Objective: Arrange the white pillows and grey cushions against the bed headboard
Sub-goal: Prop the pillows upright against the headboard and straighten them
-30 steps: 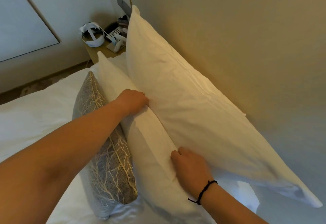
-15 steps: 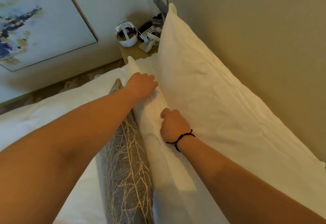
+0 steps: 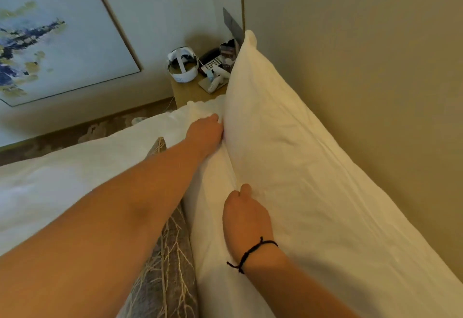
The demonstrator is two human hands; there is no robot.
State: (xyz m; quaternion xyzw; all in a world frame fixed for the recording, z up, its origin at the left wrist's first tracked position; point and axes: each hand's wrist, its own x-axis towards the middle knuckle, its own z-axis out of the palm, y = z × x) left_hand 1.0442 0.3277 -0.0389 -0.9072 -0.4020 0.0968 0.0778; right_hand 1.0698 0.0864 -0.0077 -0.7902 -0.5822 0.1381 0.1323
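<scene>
A large white back pillow leans upright against the beige headboard. A second white pillow stands pressed against its front. A grey cushion with a pale branch pattern leans on that front pillow, partly under my left forearm. My left hand grips the far top edge of the front pillow, its fingers curled down into the gap between the two pillows. My right hand, with a black cord at the wrist, holds the same edge nearer to me, fingertips hidden in the seam.
A white duvet covers the bed on the left. Past the pillows stands a wooden nightstand carrying a white headset, a remote and small items. A framed painting hangs on the far wall.
My right hand has left the front pillow's face and come up to its top edge. My left hand has slid further along that edge. The front pillow now sits tighter against the back one.
</scene>
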